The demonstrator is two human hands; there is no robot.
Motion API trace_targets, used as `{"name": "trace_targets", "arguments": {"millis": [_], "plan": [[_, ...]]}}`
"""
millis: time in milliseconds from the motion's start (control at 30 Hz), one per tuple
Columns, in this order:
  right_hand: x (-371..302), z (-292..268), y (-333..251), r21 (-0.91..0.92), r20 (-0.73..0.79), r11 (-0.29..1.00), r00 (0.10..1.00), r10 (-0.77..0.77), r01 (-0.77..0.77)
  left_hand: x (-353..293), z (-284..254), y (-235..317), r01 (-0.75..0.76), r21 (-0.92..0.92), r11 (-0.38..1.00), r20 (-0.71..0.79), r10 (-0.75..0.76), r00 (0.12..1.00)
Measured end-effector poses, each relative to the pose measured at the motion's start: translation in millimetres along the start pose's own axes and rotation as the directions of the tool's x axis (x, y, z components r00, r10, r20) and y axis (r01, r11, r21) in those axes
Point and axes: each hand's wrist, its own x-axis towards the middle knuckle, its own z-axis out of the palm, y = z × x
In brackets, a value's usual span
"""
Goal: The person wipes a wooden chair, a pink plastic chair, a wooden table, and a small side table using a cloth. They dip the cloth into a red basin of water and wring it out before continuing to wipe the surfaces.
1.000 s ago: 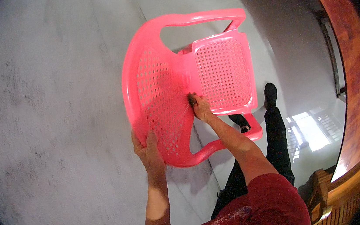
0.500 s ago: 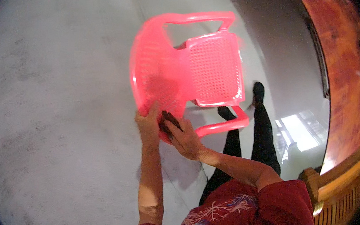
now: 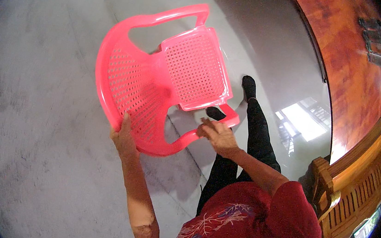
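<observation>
A pink plastic armchair (image 3: 193, 68) with a perforated seat and backrest stands in front of me, its back toward my left. My left hand (image 3: 126, 138) is closed round the outer edge of the backrest, the thumb lying over the perforated face. On the near armrest rests my right hand (image 3: 221, 138), fingers curled over a small dark brown wad (image 3: 205, 123) pressed to the pink plastic. Most of the wad is hidden under the fingers, so its material is unclear.
Grey floor (image 3: 38, 112) spreads around the chair. My feet in black are beside the seat's near side. A slatted wooden bench (image 3: 358, 197) stands at the right, below a reddish-brown glossy wooden surface (image 3: 322, 40) bearing dark objects (image 3: 376, 43).
My right hand has moved with the dark wad from the backrest to the near armrest. My left hand keeps hold of the backrest edge. The chair appears farther left in view.
</observation>
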Motion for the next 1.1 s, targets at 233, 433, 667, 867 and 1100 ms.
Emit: {"name": "trace_targets", "arguments": {"millis": [233, 433, 667, 867, 1100], "plan": [[26, -24, 91, -0.237, 0.091, 0.883, 0.896, 0.436, -0.406, 5, -11, -12, -0.047, 0.082, 0.996, -0.023, 0.049, 0.999], [63, 1, 107, -0.413, 0.539, 0.876, 0.709, 0.454, -0.248, -6, 13, 9, -0.038, 0.103, 0.994, -0.104, 0.049, 0.993], [65, 32, -51, 0.355, 0.479, 0.926, 0.876, -0.064, -0.127, -15, 22, 13, -0.094, 0.122, 0.988, -0.032, 0.098, 0.995], [67, 11, -158, 0.722, -0.192, 0.688, 0.977, 0.096, 0.075, -19, 22, 17, -0.109, 0.019, 0.994, -0.02, 0.11, 0.994], [141, 107, -58, 0.485, -0.114, 0.863, 0.968, 0.222, -0.141, -23, 23, 14, -0.052, 0.119, 0.992, -0.089, 0.062, 0.994]]}}
